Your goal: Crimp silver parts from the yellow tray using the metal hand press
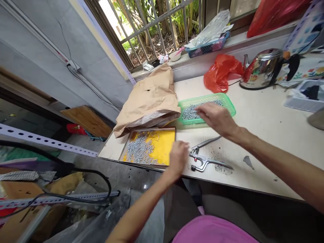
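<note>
My right hand (216,116) is over the green basket (231,105), its fingers drawn together at the small silvery metal pieces (191,113) inside. Whatever its fingertips may hold is too small to make out. Slightly blurred, my left hand (178,156) hangs at the right edge of a shallow tray (164,145) with a yellow bottom. Its fingers look curled together, and anything in them is hidden. Many similar metal pieces (140,148) lie in the tray's left part. A plier-like hand tool (202,158) with spread handles rests on the table just right of my left hand.
A big brown paper bag (154,98) leans behind the tray. Beyond the basket are a red plastic bag (221,72) and a metal kettle (263,69). A white bin (303,101) stands at the right. The table's front edge (227,185) runs near my lap.
</note>
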A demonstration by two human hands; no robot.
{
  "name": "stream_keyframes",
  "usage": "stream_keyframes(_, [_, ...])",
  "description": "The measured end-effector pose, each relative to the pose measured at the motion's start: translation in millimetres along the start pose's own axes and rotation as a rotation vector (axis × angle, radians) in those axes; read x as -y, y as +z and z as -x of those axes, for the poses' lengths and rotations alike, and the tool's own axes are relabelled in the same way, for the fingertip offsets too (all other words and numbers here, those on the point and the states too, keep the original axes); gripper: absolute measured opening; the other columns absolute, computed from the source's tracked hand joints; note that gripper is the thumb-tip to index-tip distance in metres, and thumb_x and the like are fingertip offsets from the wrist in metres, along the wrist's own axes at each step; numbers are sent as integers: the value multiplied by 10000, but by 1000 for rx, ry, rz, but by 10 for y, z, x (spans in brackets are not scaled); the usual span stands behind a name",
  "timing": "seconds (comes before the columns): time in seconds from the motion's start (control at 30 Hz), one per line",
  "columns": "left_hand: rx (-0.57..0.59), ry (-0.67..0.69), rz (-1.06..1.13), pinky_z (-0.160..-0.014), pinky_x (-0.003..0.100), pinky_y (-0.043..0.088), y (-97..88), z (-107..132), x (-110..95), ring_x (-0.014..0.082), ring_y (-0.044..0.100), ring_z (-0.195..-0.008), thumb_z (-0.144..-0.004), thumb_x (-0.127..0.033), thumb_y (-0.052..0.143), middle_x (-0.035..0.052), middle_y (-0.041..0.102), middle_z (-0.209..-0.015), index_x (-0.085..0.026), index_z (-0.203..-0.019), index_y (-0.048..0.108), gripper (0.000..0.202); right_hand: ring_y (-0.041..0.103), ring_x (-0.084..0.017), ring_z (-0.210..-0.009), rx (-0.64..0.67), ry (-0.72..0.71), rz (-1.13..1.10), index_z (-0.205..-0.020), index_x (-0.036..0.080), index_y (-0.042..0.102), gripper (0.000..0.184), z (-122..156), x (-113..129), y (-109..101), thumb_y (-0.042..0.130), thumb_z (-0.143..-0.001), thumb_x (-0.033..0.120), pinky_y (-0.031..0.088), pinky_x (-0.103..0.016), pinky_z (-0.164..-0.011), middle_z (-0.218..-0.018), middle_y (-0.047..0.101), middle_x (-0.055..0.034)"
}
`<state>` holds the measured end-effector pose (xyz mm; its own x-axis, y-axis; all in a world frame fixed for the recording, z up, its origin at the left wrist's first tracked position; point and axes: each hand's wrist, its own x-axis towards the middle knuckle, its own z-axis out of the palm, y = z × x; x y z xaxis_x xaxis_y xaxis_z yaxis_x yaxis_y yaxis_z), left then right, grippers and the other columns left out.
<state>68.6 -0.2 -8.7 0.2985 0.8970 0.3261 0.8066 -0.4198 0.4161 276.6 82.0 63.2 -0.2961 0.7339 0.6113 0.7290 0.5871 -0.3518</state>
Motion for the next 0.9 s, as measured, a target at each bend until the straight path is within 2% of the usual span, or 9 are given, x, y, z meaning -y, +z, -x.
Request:
stream_keyframes(0.07, [-62, -244, -179, -836, 353, 478, -290, -228, 385, 223, 601, -911, -927, -209, 446, 121, 651, -923, -153, -927, 672, 233, 590, -277, -1000, 20, 109, 154, -1173, 126, 617, 284, -40, -213, -69, 491, -926, 189, 465, -437, -872, -1073, 655, -149])
stream_keyframes(0.17, [39, -470, -388, -804, 342, 454, -570, -489, 878, 255, 621, -915, -904, -273, 486, 156, 671, -944, -113, -896, 688, 258, 593, -277, -1013, 112, 162, 166, -1251, 125, 579, 356, 162, -277, -90, 536, -901, 171, 485, -432, -857, -1119, 639, -153])
stream_keyframes(0.27, [144, -558, -473, -732, 325, 435, -623, -617, 1152, 293, 645, -908, -892, -339, 490, 182, 690, -907, -103, -862, 695, 314, 614, -213, -956, 255, 141, -23, -1175, 169, 626, 272, 571, -48, -62, 514, -929, 199, 504, -366, -836, -1057, 655, -100])
stream_keyframes(0.4, [265, -592, -507, -673, 320, 418, -537, -681, 1268, 319, 667, -883, -876, -291, 468, 190, 709, -873, -124, -847, 708, 293, 609, -186, -887, 462, 182, -90, -1035, 181, 677, 213, 1068, 300, 17, 484, -949, 198, 478, -317, -799, -952, 650, -71])
stream_keyframes(0.57, [307, -501, -568, -703, 319, 431, -518, -763, 1268, 319, 669, -921, -878, -252, 439, 206, 711, -928, -114, -882, 716, 310, 576, -183, -843, 589, 204, 33, -965, 177, 668, 165, 1336, 395, 114, 507, -941, 194, 421, -307, -747, -949, 614, -66])
stream_keyframes(0.7, [258, -511, -479, -702, 289, 443, -580, -820, 1068, 274, 668, -883, -818, -186, 488, 167, 718, -880, -113, -848, 721, 246, 556, -182, -836, 585, 203, 126, -945, 174, 644, 164, 1388, 344, 206, 481, -946, 152, 379, -300, -710, -939, 596, -58])
stream_keyframes(0.8, [236, -524, -41, -594, 236, 438, -536, -725, 688, 178, 636, -684, -782, -268, 564, 75, 704, -776, -135, -879, 714, 223, 544, -185, -843, 602, 196, 162, -895, 160, 632, 161, 1412, 303, 233, 480, -945, 148, 361, -297, -694, -928, 591, -66])
stream_keyframes(0.9, [382, -591, 465, -459, 203, 367, -359, -478, 241, 90, 485, -460, -716, -376, 658, -5, 604, -585, -127, -872, 703, 297, 531, -181, -825, 613, 166, 162, -908, 158, 625, 162, 1422, 276, 211, 469, -951, 149, 350, -299, -680, -924, 586, -67])
